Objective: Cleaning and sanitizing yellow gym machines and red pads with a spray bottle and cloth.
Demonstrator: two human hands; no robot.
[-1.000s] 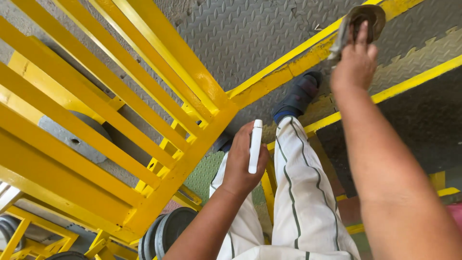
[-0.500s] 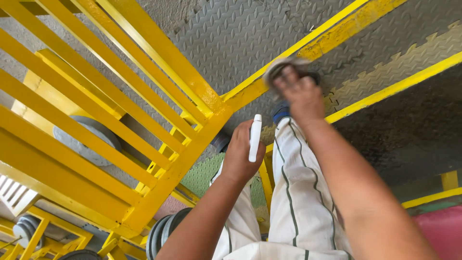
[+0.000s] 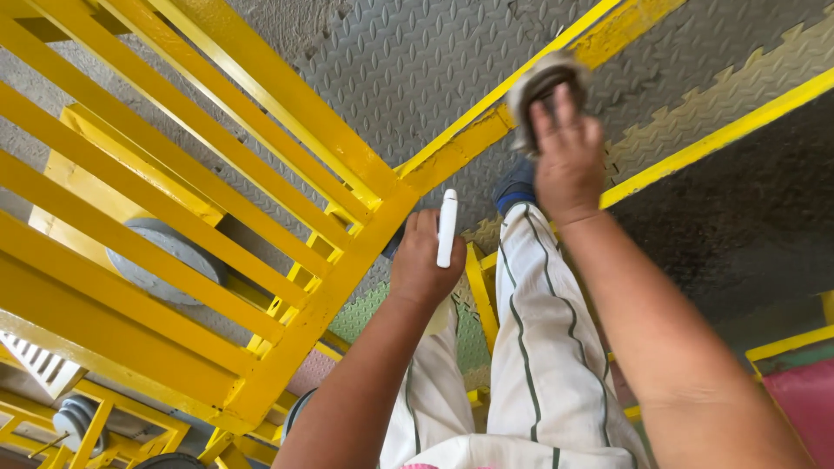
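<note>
Overhead, right hand [image 3: 566,156] pressing a grey rag [image 3: 540,82] against a yellow rail [image 3: 460,152], fingers closed over it, left hand [image 3: 423,260] gripping a slim white bottle [image 3: 446,227] beside the yellow frame [image 3: 261,217], striped trousers [image 3: 539,347] below.

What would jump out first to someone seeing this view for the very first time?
The bright yellow metal frame fills the left half, its bars running diagonally over grey tread-plate floor. At centre, the left hand grips a slim white stick-shaped object. Up right, the right hand presses a grey cloth against a yellow beam, above white striped trousers.
</note>
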